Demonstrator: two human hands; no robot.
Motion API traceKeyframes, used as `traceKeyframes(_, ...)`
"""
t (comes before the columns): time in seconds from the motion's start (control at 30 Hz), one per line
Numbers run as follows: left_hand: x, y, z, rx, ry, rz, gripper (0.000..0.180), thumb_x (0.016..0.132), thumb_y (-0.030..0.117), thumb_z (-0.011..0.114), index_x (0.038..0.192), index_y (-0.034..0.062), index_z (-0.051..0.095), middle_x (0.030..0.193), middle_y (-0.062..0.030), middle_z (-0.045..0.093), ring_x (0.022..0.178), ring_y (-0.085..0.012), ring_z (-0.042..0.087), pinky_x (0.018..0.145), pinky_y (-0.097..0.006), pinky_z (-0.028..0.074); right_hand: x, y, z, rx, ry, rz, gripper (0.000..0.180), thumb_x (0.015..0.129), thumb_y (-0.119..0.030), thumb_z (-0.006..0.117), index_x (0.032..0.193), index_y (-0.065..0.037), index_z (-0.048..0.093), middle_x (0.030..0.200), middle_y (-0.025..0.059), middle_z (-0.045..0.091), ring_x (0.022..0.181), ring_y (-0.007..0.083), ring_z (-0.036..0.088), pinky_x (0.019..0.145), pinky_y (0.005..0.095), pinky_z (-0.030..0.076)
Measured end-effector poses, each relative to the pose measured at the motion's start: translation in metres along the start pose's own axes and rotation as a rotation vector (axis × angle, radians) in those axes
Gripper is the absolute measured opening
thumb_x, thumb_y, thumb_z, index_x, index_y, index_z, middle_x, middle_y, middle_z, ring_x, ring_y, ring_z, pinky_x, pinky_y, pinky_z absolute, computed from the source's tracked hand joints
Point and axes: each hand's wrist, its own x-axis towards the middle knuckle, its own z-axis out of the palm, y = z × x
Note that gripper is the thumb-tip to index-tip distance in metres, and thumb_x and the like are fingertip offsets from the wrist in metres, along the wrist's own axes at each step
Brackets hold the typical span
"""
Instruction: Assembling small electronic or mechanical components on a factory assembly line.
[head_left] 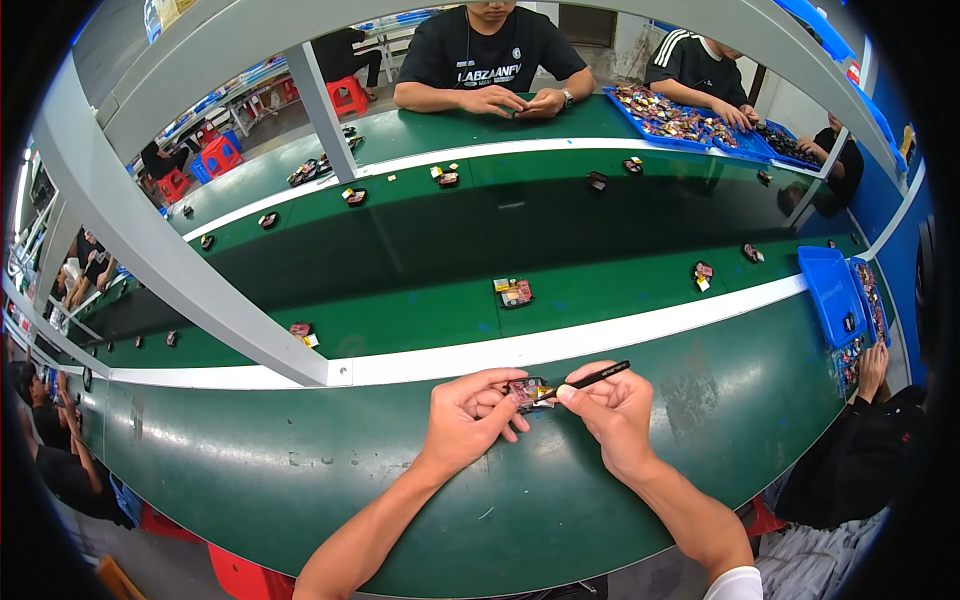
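At the far left of the frame, small dark parts [303, 331] sit spaced out along the green conveyor belt [420, 315], which is smooth, slightly glossy and curves across the picture. A grey metal post [160, 265] slants down from the upper left to the white rail [560, 345] that divides the belt from the green worktop [300, 470], a matte surface with light scuffs.

Just below the middle of the frame, the person's left hand [468, 415] is closed around a small flat component [530, 392], pinching it between thumb and fingers above the worktop. The piece looks dark with reddish and yellowish patches; its finer detail is too small to make out. Touching its right side is the tip of a slim black pen-like tool [598, 375], gripped between the thumb and fingers of the right hand [612, 408]. The tool's long axis runs from lower left to upper right, its working end pointing left toward the component and its free end angled up toward the rail.

Further right, another similar part [703, 273] rides the belt, and blue plastic bins [832, 290] holding mixed pieces stand at the right edge, beside a neighbouring person's hand [872, 368].
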Motion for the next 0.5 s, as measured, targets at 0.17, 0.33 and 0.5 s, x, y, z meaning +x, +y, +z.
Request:
traceKeyframes(0.17, -0.001, -0.003, 0.001, 0.084, 0.034, 0.026, 0.029, 0.096, -0.005, 0.061, 0.124, -0.0088, 0.063, 0.092, -0.0143, 0.074, 0.074, -0.0161, 0.073, 0.059, -0.025, 0.059, 0.0, 0.0, 0.0, -0.035, 0.004, -0.043, 0.015, 0.088, 0.009, 0.073, 0.101, 0.007, 0.066, 0.086, 0.0093, 0.072, 0.075, 0.0067, 0.066, 0.063, 0.018, 0.05)
traceKeyframes(0.33, -0.001, -0.002, -0.007, 0.011, 0.006, 0.067, 0.028, 0.097, -0.004, 0.058, 0.125, -0.0083, 0.063, 0.091, -0.0147, 0.073, 0.074, -0.0167, 0.073, 0.06, -0.026, 0.059, 0.001, 0.013, 0.003, -0.102, 0.002, -0.171, 0.015, 0.087, 0.009, 0.074, 0.099, 0.005, 0.067, 0.079, 0.0017, 0.068, 0.06, -0.0024, 0.051, 0.05, 0.0158, 0.035)
traceKeyframes(0.5, -0.002, 0.002, -0.009, -0.049, -0.011, 0.044, 0.027, 0.1, 0.001, 0.056, 0.125, -0.0077, 0.063, 0.094, -0.0156, 0.073, 0.074, -0.0183, 0.073, 0.059, -0.027, 0.059, 0.0, 0.014, 0.005, -0.237, 0.001, -0.297, 0.014, 0.085, 0.006, 0.077, 0.096, 0.004, 0.068, 0.073, -0.0019, 0.066, 0.054, -0.0039, 0.042, 0.047, 0.0166, 0.029)
